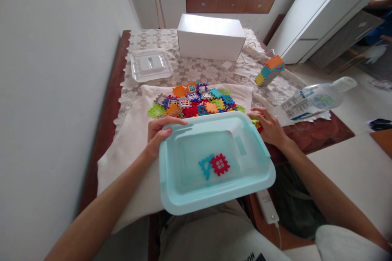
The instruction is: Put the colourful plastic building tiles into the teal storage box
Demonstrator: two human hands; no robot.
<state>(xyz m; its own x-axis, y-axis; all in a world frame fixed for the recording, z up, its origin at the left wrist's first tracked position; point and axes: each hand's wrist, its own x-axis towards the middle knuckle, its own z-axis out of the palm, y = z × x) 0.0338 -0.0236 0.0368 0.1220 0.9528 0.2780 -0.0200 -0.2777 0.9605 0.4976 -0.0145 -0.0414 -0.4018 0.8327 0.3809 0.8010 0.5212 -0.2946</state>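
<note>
A light-blue plastic tub (190, 200) is held tilted in front of my body. My left hand (161, 132) grips its far left corner, thumb and fingers over the rim. A red window-shaped interlocking piece (220, 164) and a blue interlocking piece (206, 166) lie inside on the bottom. Beside the tub's right edge, my right hand (268, 127) has its fingers curled over a few green and red interlocking pieces (256, 124); the rim hides part of them. Just beyond the tub, a heap of colourful interlocking pieces (191, 110) lies on a white cloth (131, 163).
A clear plastic lid (151, 65) and a white box (211, 40) are at the back of the lace-covered table. To the right stand a built block of pieces (270, 70) and a clear bottle (318, 98). A white power strip (267, 207) sits below the tub.
</note>
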